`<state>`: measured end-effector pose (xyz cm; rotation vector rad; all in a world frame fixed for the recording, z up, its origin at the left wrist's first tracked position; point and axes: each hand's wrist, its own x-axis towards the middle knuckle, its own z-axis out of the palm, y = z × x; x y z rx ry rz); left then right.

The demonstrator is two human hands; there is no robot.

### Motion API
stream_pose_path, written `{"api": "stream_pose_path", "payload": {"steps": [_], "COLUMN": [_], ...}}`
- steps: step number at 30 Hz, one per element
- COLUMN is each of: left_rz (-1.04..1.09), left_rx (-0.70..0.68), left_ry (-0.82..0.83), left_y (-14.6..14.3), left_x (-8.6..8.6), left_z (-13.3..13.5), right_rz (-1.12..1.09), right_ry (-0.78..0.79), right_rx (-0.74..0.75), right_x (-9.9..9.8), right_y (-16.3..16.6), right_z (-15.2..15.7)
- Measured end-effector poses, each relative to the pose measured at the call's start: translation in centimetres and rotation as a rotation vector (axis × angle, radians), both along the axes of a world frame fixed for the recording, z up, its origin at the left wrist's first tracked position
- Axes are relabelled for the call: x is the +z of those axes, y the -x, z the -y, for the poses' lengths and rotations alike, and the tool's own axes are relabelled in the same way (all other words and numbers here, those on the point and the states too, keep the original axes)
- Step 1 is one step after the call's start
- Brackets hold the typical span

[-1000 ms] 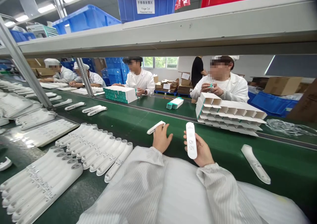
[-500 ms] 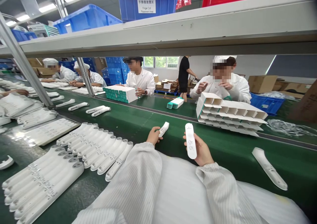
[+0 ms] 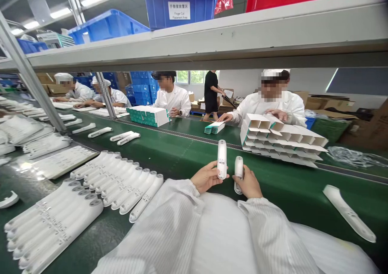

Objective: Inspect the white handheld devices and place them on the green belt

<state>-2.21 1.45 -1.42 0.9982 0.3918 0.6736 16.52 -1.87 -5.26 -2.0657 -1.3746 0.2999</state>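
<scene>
My left hand (image 3: 208, 177) is closed around a white handheld device (image 3: 222, 157) that looks like a forehead thermometer. It stands nearly upright, with a recess and small markings facing me. Just to the right, my right hand (image 3: 250, 182) grips a second white thermometer (image 3: 239, 169), also upright, its lower end partly behind the thumb. The two devices are close together but apart, above the green belt (image 3: 178, 152). To my left lies a row of similar white thermometers (image 3: 121, 181), with another stack of them (image 3: 54, 225) nearer me.
A single thermometer (image 3: 348, 213) lies on the belt at right. White cartons (image 3: 281, 144) are stacked open-ended across from me, by a co-worker (image 3: 273, 104). Green-and-white boxes (image 3: 148, 115) stand farther left. A shelf (image 3: 194, 43) with blue bins (image 3: 182, 7) crosses overhead.
My left hand has moved right and raised its thermometer upright. The one in my right hand now shows a different face. Pieces on the belt have shifted right. The co-worker opposite has lowered both hands.
</scene>
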Motion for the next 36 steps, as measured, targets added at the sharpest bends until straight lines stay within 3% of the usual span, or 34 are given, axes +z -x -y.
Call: {"api": "stream_pose_path", "payload": {"steps": [4,8,10,13,16,19,28,36], "left_rz": [0.009,0.009,0.008,0.006,0.013,0.03,0.017,-0.189], "left_rx": [-0.065,-0.093,-0.106,-0.132,-0.161,-0.183,-0.171,0.06], "left_ry": [-0.017,-0.033,-0.036,-0.044,-0.041,-0.035,-0.126,-0.355], "left_y": [-0.2,-0.2,-0.2,-0.3,-0.4,-0.5,-0.4,-2.0], "left_x": [-0.1,-0.1,-0.1,0.0,0.2,0.4,0.6,-0.6], "left_z": [0.2,0.2,0.2,0.4,0.7,1.0,1.1,1.1], "right_rz": [0.114,0.06,-0.133,-0.7,-1.187,-1.4,-1.505,-1.423], "right_ry": [0.066,-0.121,-0.27,-0.413,-0.404,-0.388,-0.378,-0.376], "right_rx": [0.042,0.021,0.066,0.192,0.307,0.341,0.404,0.296], "right_x": [-0.5,-0.1,0.6,2.0,3.2,3.8,4.4,3.8], "right_y": [-0.5,-0.2,0.5,2.1,3.6,4.1,3.8,4.2], "right_z": [0.1,0.3,0.5,0.9,1.5,2.0,2.5,2.1]}}
